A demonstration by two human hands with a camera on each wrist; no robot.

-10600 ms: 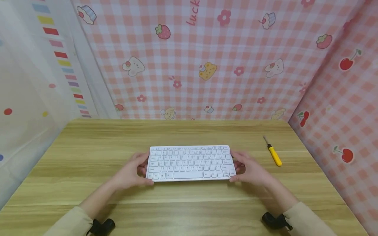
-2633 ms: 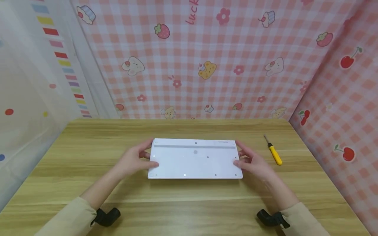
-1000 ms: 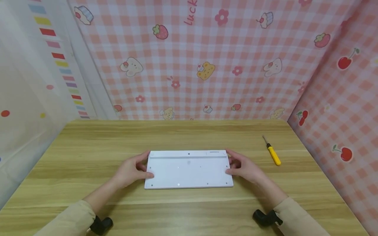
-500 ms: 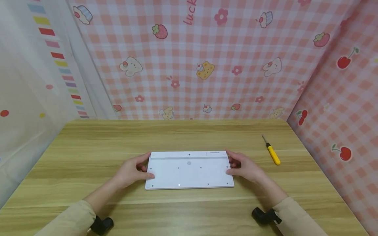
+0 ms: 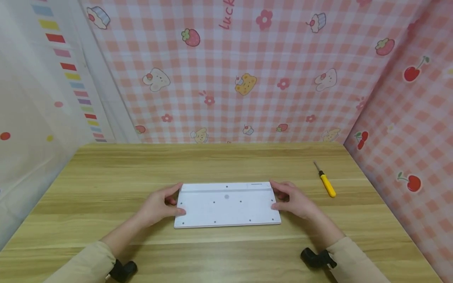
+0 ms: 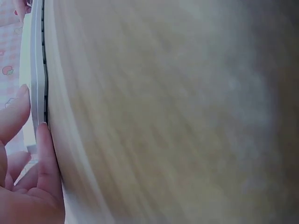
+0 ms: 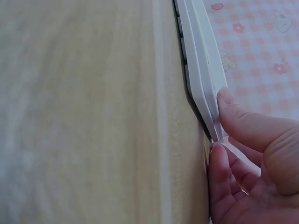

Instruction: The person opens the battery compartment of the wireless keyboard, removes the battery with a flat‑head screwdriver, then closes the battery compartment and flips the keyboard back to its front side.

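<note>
A white keyboard (image 5: 226,208) lies key side down close over the wooden table, its back with several small screws facing up. My left hand (image 5: 161,204) grips its left end, thumb on the back near the edge. At the other end my right hand (image 5: 291,199) holds it the same way, thumb on top. In the left wrist view, the hand (image 6: 32,172) pinches the keyboard's edge (image 6: 35,70) between thumb and fingers. The right wrist view has the other hand (image 7: 254,158) at the keyboard's corner (image 7: 201,70), the dark row of keys facing the tabletop.
A screwdriver (image 5: 327,184) with a yellow handle lies on the table (image 5: 226,255) at the right, its tip pointing away. Behind the table hangs a pink checked cloth (image 5: 219,59). A black wrist strap mount (image 5: 123,271) sits at the left sleeve.
Earlier the keyboard was key side up; since then it has been turned over and brought down nearer the table's front. Over the last second both hands have kept their grip, almost still.
</note>
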